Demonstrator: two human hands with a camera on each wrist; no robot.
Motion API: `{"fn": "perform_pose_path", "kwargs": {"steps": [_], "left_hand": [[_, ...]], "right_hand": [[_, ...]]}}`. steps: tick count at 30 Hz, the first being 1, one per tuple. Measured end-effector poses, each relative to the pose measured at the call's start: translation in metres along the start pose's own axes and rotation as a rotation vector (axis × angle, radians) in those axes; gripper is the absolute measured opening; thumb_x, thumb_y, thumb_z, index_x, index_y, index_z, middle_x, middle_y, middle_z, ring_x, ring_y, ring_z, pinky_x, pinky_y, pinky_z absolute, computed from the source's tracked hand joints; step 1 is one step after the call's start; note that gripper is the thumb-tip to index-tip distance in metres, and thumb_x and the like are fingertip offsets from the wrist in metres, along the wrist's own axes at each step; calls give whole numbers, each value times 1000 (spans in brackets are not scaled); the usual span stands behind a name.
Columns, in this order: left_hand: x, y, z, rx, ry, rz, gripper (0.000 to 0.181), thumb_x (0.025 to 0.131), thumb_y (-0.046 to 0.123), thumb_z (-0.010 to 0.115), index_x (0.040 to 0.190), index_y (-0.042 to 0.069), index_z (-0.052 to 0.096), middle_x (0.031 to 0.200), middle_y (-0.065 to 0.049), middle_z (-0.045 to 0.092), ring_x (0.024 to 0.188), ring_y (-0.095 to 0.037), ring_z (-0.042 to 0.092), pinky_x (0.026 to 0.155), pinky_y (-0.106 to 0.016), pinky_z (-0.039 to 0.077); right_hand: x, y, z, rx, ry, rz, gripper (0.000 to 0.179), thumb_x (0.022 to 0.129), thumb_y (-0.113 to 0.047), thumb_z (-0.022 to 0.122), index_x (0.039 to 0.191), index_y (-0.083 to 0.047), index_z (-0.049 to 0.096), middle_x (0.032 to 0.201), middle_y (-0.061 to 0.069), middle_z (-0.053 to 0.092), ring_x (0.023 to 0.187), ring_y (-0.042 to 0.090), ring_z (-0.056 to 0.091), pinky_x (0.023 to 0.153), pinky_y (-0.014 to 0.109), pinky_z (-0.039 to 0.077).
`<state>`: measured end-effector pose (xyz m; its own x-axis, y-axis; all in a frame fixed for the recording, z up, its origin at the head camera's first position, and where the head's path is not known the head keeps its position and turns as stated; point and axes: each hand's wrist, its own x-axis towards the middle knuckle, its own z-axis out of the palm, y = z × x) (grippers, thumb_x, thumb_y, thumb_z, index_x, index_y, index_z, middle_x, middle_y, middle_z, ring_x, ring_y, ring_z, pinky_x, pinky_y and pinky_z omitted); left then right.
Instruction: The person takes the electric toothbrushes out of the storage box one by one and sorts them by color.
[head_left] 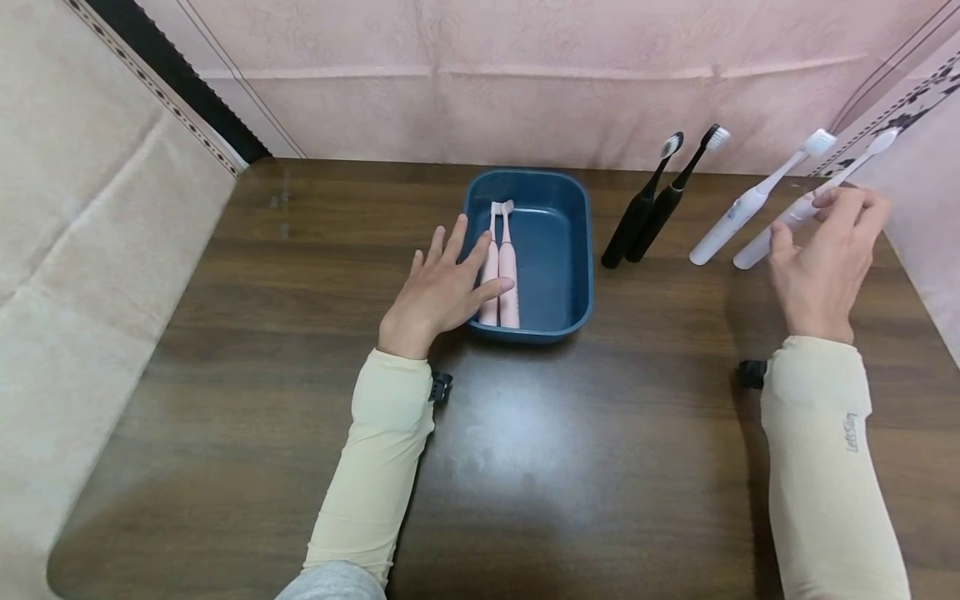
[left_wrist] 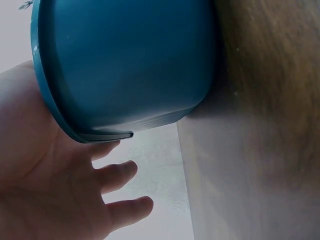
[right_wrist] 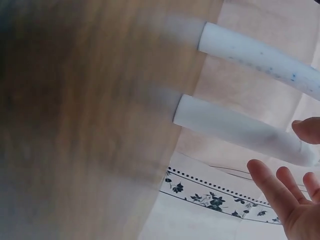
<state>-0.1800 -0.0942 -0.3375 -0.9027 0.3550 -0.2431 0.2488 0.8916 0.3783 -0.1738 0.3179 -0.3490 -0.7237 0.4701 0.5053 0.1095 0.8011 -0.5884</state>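
My left hand (head_left: pixel 442 292) lies spread at the left rim of a blue plastic bin (head_left: pixel 555 267), its thumb reaching over the rim. Two pink electric toothbrushes (head_left: pixel 508 283) lean side by side within the bin. In the left wrist view the palm (left_wrist: pixel 50 185) is against the bin's outer side, fingers extended. My right hand (head_left: pixel 832 250) is around the upper handle of the rightmost white electric toothbrush (head_left: pixel 756 248), which stands on its base. The right wrist view shows thumb and fingers (right_wrist: pixel 272 187) on either side of that handle, apart from it.
Another white electric toothbrush (head_left: pixel 727 225) stands just left of the right hand. Two black electric toothbrushes (head_left: pixel 652 221) stand between it and the bin. All are on a brown wooden table (head_left: pixel 562 467), with pink cloth (head_left: pixel 525 100) hanging behind its far edge.
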Motion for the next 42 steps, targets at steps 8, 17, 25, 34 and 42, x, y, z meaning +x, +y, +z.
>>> {"fn": "perform_pose_path", "kwargs": {"steps": [8, 17, 25, 34, 42], "left_hand": [[0, 0, -1, 6, -2, -5, 79, 102, 63, 42, 165, 24, 13, 170, -7, -11, 154, -37, -9, 121, -59, 3], [1, 0, -1, 6, -1, -4, 79, 102, 63, 41, 165, 24, 13, 170, -7, -11, 154, -37, -8, 121, -59, 4], [1, 0, -1, 3, -1, -7, 79, 102, 63, 42, 165, 25, 13, 170, -6, -11, 154, -36, -8, 121, -58, 4], [0, -1, -1, 9, 0, -8, 79, 102, 63, 42, 165, 24, 13, 170, -7, -11, 154, -36, -8, 121, -59, 4], [0, 0, -1, 9, 7, -6, 80, 101, 64, 43, 165, 25, 13, 170, -7, -10, 154, -37, -7, 121, -59, 5]], "right_hand": [[-2, -6, -16, 30, 72, -28, 26, 93, -17, 69, 112, -26, 53, 109, -26, 26, 108, 0, 42, 104, 27, 36], [1, -20, -32, 20, 119, 0, 32, 96, -21, 65, 121, -32, 48, 117, -23, 31, 103, -13, 36, 88, 16, 38], [0, -45, -42, 26, 160, 25, 39, 96, -24, 62, 133, -24, 50, 131, -14, 43, 112, -6, 48, 75, 6, 45], [0, -83, -47, 150, 193, -21, 44, 95, -20, 62, 137, -20, 50, 134, -11, 43, 117, 1, 53, 75, 10, 49], [-5, -114, -48, 337, 251, -70, 50, 90, -16, 66, 138, -18, 52, 132, -6, 45, 113, 8, 56, 65, 10, 45]]}}
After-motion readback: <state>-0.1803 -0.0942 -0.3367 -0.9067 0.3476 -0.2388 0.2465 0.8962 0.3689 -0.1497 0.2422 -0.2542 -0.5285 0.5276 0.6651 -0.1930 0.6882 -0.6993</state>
